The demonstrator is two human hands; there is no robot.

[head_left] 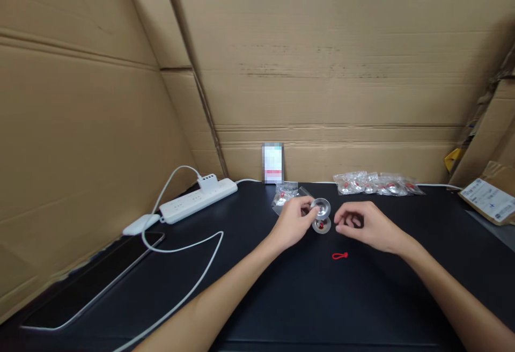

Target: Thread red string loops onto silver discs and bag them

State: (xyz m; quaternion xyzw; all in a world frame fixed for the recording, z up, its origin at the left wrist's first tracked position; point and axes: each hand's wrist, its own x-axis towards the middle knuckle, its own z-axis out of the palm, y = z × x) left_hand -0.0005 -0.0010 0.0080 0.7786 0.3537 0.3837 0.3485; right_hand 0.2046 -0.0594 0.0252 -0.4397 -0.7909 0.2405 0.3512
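A pair of small silver finger cymbals (321, 210), round and dished, is in my left hand (295, 220). Its thumb and fingers are closed on their left edge. The upper disc overlaps the lower one, and a bit of red shows at the centre of the lower disc. Just to the right hovers my right hand (364, 226), its fingers loosely curled and the thumb a little apart from the index finger. Nothing shows between them. A red elastic loop (340, 256) with a knot lies on the black table below the hands.
Clear bags of silver discs with red loops (376, 184) lie along the back; another bag (285, 193) is behind my left hand. A lit screen (273, 164) leans on the cardboard wall (322, 73). A power strip (199, 200), white cable, tablet (96, 277) and labelled package (491, 199) flank the table.
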